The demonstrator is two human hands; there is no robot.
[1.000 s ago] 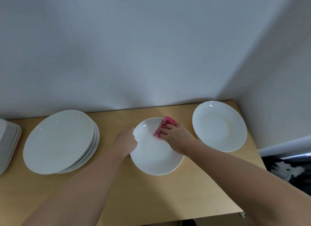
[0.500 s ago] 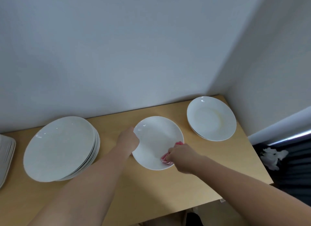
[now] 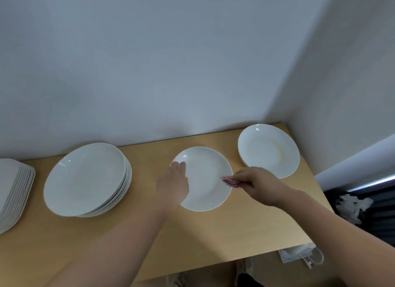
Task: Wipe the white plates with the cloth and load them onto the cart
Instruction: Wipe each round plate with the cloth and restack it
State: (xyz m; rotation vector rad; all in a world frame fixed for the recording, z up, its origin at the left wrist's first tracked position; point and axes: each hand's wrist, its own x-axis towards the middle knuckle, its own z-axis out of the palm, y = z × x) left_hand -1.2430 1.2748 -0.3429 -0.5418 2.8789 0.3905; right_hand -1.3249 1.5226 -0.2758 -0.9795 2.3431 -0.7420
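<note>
A white plate [image 3: 205, 179] lies on the wooden table [image 3: 213, 233] in the middle. My left hand [image 3: 173, 185] rests on its left rim, fingers laid over the edge. My right hand [image 3: 256, 183] pinches a folded pink cloth [image 3: 230, 181] at the plate's right rim. A tall stack of large white plates [image 3: 85, 177] stands to the left. Another short stack of white plates [image 3: 269, 149] sits in the back right corner. The cart is not in view.
A stack of white rectangular dishes [image 3: 12, 192] lies at the far left edge. Grey walls close the back and right sides. Beyond the table's right end is a dark bin with crumpled white paper [image 3: 352, 205]. A white bag [image 3: 299, 254] lies on the floor below the front edge.
My right hand has swept the pink cloth from the plate's far side round the near edge to its right rim. My left hand stays on the left rim.
</note>
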